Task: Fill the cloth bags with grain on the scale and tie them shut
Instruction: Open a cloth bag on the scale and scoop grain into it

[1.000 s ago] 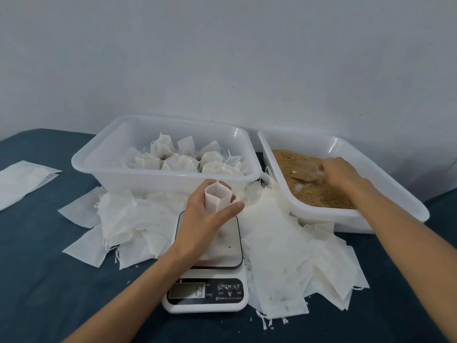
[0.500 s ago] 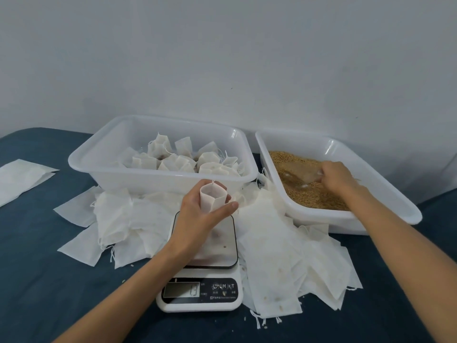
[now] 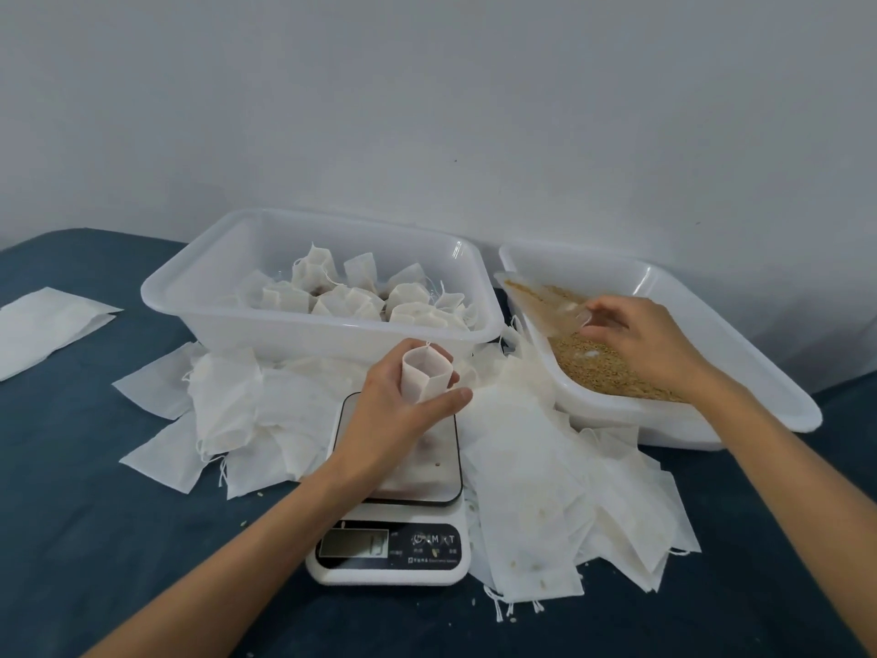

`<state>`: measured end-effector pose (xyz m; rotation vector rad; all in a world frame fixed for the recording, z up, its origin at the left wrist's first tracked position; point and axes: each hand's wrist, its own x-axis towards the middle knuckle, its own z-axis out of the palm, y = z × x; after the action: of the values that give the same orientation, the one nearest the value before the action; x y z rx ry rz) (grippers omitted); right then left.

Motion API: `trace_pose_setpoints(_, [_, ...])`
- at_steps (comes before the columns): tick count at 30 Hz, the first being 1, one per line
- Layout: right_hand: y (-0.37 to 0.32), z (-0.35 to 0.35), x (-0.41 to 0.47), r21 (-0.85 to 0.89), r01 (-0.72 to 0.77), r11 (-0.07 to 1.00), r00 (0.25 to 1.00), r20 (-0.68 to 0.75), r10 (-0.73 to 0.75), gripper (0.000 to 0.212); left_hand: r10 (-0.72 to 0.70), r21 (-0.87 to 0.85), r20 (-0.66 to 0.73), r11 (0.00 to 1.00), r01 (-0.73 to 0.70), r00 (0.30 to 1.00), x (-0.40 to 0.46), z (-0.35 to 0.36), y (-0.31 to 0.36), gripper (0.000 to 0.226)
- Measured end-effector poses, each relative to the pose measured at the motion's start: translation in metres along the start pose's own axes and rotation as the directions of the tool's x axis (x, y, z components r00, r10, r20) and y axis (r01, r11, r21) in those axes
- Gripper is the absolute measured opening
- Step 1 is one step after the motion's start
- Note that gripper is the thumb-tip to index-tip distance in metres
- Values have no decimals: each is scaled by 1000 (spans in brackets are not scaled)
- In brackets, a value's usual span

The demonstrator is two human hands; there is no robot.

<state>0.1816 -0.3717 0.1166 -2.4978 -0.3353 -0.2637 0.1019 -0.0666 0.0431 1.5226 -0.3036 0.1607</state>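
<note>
My left hand (image 3: 403,410) grips a small white cloth bag (image 3: 424,375) upright with its mouth open, just above the plate of the white digital scale (image 3: 394,524). My right hand (image 3: 640,344) holds a clear plastic scoop (image 3: 541,301) by its handle; the scoop is lifted out of the brown grain (image 3: 602,368) and carries some grain, its tip over the left rim of the grain tub (image 3: 740,344).
A second white tub (image 3: 199,296) behind the scale holds several filled, tied bags (image 3: 360,296). Flat empty bags lie heaped left (image 3: 228,410) and right (image 3: 545,491) of the scale on the dark blue cloth. More flat bags (image 3: 42,325) lie far left. A wall stands behind.
My right hand has raised the scoop out of the grain, loaded, and swung its tip leftward. My left hand keeps the open bag over the scale.
</note>
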Motion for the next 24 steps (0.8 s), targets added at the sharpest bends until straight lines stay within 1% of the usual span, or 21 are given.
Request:
trace_pose_setpoints(2, [-22,-2,-14,27,87,996,991,99,-90,19,3,-5,4,1000,-3,1000,0,0,0,29])
trace_pose_setpoints(4, [-42,-5,-26,0,161,987,976,150,-159,23,0,-13,3,1000,1,1000,0,0,-1,28])
trace_pose_setpoints(8, [-72,-12,-37,-36,265,964,955,147,-257,28,-13,31,-13,999,14,1000,-1,1,-1,27])
trace_pose_setpoints(9, [-77,-14,-38,-71,280,957,953,140,-268,29,-15,44,-16,999,16,1000,-1,1,-1,27])
trace_pose_setpoints(12, [-89,-17,-35,-267,330,905,944,108,-312,34,-11,59,-17,998,12,1000,-2,1,-1,25])
trace_pose_setpoints(15, [-96,-20,-33,-349,354,868,935,118,-334,36,-5,58,-13,998,6,1000,-2,1,0,26])
trace_pose_setpoints(19, [-101,-22,-32,-437,356,826,934,163,-317,38,-6,35,6,999,6,1000,-3,1,1,28])
trace_pose_setpoints(24, [-110,-24,-32,-483,336,808,942,167,-292,40,11,32,20,999,-11,1000,-4,1,0,26])
